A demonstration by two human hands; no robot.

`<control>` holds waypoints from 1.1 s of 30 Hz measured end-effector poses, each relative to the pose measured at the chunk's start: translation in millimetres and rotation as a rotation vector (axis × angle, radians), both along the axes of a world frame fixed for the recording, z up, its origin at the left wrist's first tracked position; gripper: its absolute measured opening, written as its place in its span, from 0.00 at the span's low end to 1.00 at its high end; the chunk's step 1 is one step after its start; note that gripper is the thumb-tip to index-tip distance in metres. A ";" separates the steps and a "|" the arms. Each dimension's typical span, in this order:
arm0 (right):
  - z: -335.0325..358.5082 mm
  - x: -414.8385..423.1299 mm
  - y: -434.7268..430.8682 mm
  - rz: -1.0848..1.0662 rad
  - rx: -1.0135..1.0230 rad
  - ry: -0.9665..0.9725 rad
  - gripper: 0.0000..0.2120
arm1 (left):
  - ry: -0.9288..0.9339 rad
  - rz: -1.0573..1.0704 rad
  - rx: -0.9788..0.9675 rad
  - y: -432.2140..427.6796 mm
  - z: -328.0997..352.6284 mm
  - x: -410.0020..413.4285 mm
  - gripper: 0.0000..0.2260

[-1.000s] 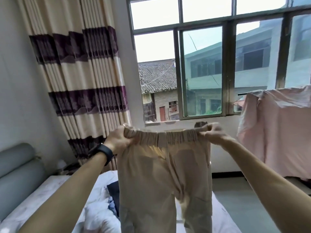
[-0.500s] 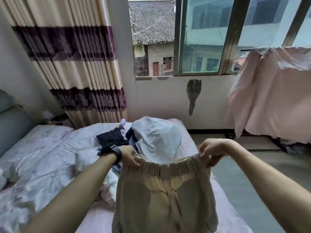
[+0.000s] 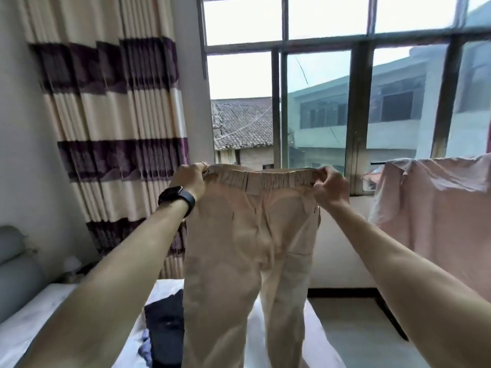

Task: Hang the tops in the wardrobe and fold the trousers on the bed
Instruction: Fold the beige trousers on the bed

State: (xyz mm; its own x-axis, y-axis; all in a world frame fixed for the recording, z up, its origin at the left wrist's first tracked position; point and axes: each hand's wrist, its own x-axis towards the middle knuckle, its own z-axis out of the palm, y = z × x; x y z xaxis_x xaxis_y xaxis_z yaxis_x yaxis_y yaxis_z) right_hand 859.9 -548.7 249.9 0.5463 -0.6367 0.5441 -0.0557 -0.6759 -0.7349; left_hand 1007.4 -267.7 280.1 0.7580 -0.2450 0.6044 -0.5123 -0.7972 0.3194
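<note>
Fingers [image 3: 202,168] of your left hand [image 3: 188,179] and right hand [image 3: 330,188] curl round the waistband [image 3: 259,177], holding the beige trousers [image 3: 249,248] up above the bed [image 3: 32,328]; folding seems just begun, so lay them flat there next.

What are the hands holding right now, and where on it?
Beige trousers, held up by the waistband: left hand and right hand each grip one end.
</note>
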 end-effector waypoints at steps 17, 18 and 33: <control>-140.8 -178.8 64.6 -0.013 -0.137 -0.044 0.04 | -0.178 -0.429 0.084 123.2 -120.8 -163.4 0.16; -175.0 -196.0 72.6 -0.006 -0.109 -0.004 0.04 | -0.145 -0.450 0.128 130.9 -155.8 -175.3 0.16; -593.2 -423.1 182.8 0.255 0.129 1.063 0.07 | 0.919 -0.422 0.927 215.9 -617.1 -430.1 0.13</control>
